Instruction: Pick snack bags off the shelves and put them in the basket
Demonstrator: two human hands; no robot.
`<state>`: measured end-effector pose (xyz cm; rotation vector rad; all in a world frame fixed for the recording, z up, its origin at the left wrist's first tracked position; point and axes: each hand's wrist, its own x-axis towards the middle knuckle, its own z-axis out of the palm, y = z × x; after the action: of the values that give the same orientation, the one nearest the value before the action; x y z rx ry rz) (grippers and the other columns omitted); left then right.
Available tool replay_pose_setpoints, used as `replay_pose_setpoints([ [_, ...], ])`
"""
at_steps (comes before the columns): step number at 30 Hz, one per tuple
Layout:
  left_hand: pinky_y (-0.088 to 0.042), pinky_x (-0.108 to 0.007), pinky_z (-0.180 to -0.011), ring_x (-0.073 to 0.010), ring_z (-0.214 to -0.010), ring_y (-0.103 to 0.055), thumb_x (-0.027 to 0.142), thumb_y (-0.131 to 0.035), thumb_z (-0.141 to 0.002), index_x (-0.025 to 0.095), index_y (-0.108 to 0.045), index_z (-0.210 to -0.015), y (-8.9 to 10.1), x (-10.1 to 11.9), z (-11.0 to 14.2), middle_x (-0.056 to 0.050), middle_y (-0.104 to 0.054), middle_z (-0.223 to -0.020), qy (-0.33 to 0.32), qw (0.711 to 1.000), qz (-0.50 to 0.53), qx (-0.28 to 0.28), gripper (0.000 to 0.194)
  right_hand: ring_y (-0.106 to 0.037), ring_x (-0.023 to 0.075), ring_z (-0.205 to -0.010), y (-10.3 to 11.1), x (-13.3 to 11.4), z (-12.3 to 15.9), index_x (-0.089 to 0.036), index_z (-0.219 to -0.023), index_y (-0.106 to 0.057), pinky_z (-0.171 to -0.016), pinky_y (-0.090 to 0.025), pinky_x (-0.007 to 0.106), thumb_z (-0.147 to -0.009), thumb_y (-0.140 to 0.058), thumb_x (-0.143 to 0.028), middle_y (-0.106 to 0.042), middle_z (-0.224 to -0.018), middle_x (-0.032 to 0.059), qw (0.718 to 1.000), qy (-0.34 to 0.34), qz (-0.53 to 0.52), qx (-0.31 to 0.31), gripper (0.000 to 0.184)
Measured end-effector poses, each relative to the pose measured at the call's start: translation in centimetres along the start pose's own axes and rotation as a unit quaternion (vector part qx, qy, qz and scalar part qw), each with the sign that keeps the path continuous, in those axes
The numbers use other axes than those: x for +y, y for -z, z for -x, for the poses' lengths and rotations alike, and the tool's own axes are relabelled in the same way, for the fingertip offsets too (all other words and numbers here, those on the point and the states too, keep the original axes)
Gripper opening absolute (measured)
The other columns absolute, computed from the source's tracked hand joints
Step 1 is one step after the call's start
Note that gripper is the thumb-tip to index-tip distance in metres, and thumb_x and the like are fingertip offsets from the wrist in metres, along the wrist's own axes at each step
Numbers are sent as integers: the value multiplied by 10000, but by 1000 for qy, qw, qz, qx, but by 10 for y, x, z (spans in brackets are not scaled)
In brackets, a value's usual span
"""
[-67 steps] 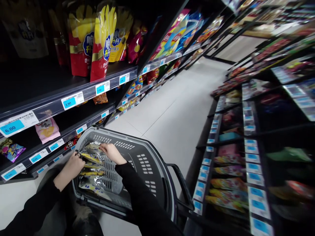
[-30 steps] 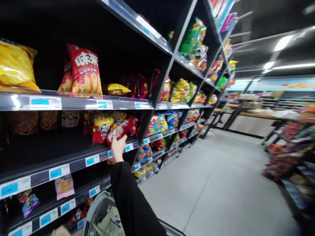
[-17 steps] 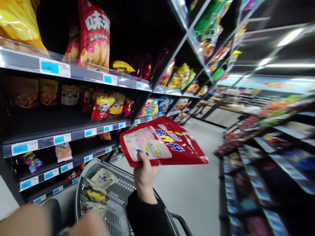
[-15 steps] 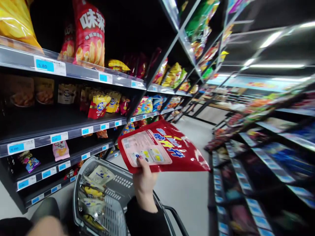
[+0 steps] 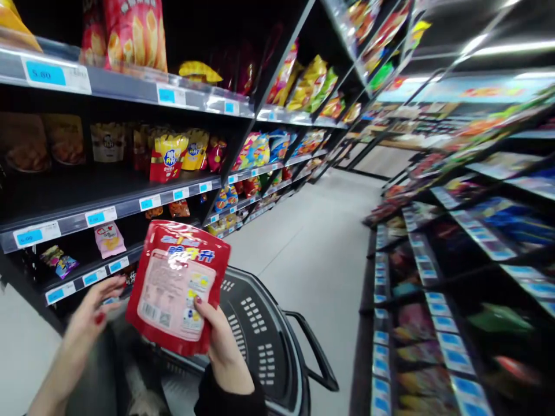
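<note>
My right hand [image 5: 222, 342] grips a red snack bag [image 5: 173, 341] by its lower right edge, thumb pressed on the pale printed panel. The bag's back faces me, with a barcode at its lower left. Just left of the bag, my left hand [image 5: 93, 315] holds nothing; its fingers are parted and slightly curled, apart from the bag. Under the bag and my right hand is a grey shopping basket [image 5: 250, 312] with slotted walls and a black handle [image 5: 318, 352]. The bag and my arm hide much of the basket's inside.
On the left, a black shelf unit [image 5: 113, 196] carries snack bags, including a red-and-yellow pouch [image 5: 168, 157] and a pink bag [image 5: 109, 240]. Price tags line its edges. A grey aisle floor [image 5: 312, 231] runs ahead. Blurred shelves [image 5: 433, 289] stand on the right.
The red bag in my right hand has moved left and down and turned more upright toward me. My left hand has risen into view beside it. The view has shifted, showing the basket differently.
</note>
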<state>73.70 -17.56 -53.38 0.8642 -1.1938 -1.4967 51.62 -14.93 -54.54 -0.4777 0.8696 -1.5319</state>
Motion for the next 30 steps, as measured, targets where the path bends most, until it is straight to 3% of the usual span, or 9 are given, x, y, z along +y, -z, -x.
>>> replay_pose_setpoints([
  [2, -491, -408, -954, -328, -1185, -550, 518, -758, -674, 214, -620, -1199, -5, -19, -3, -115, -612, -1282, 54, 998, 30, -28, 622, -689, 317, -920, -4, 14, -2, -164, -988, -693, -857, -538, 461, -528, -855, -382, -737, -986, 103, 998, -27, 26, -57, 534],
  [5, -507, -410, -926, -317, -1107, -610, 422, -757, -716, 167, -624, -1177, -12, -42, 0, -125, -675, -1178, 107, 991, 69, -39, 543, -697, 277, -893, -4, 29, -6, -170, -961, -698, -820, -549, 400, -555, -843, -366, -741, -979, 86, 996, -35, 54, -68, 474],
  [13, -540, -358, -879, -273, -980, -670, 350, -763, -719, 142, -686, -1042, -12, -49, 6, -103, -728, -1056, 70, 997, -18, 10, 392, -698, 266, -825, 2, 46, -16, -183, -874, -691, -811, -546, 411, -560, -818, -445, -747, -884, 61, 997, -14, 55, -57, 428],
  [16, -562, -365, -830, -267, -902, -690, 351, -788, -669, 147, -697, -991, -10, -57, 1, -91, -741, -978, 91, 992, 64, 54, 391, -683, 263, -869, 2, 43, -16, -198, -912, -695, -821, -536, 413, -643, -712, -623, -733, -954, 82, 996, 10, 48, -80, 503],
  [19, -585, -334, -598, -215, -638, -679, 460, -753, -642, 157, -707, -895, -10, -73, -4, -76, -733, -810, 165, 965, 160, 129, 397, -659, 243, -886, 7, 34, -17, -206, -1003, -701, -815, -525, 388, -748, -547, -711, -714, -994, 103, 990, 60, 50, -122, 587],
  [21, -482, -259, -361, -122, -378, -521, 551, -648, -710, 176, -705, -823, -14, -82, -4, -45, -681, -653, 211, 948, 181, 155, 396, -650, 211, -827, 15, 30, -19, -205, -982, -714, -787, -523, 346, -773, -565, -660, -716, -922, 93, 987, 89, 60, -118, 522],
  [23, -237, -175, -209, -39, -246, -229, 588, -539, -788, 199, -691, -769, -24, -86, 0, 5, -585, -531, 223, 942, 178, 178, 417, -640, 180, -767, 26, 29, -22, -199, -918, -727, -753, -519, 301, -767, -629, -590, -712, -841, 75, 988, 97, 70, -94, 432],
  [26, 92, -151, -236, -6, -323, 86, 583, -486, -836, 209, -644, -704, -46, -82, 8, 70, -413, -437, 222, 931, 159, 242, 426, -629, 166, -722, 38, 32, -23, -181, -865, -733, -717, -515, 281, -749, -685, -528, -702, -793, 69, 990, 89, 88, -66, 369],
  [30, 60, -167, -225, -10, -374, 154, 643, -446, -834, 219, -624, -689, -59, -81, 12, 102, -279, -398, 240, 922, 137, 272, 483, -614, 169, -684, 44, 35, -20, -171, -829, -733, -679, -511, 289, -726, -703, -530, -684, -741, 64, 990, 88, 101, -41, 375],
])
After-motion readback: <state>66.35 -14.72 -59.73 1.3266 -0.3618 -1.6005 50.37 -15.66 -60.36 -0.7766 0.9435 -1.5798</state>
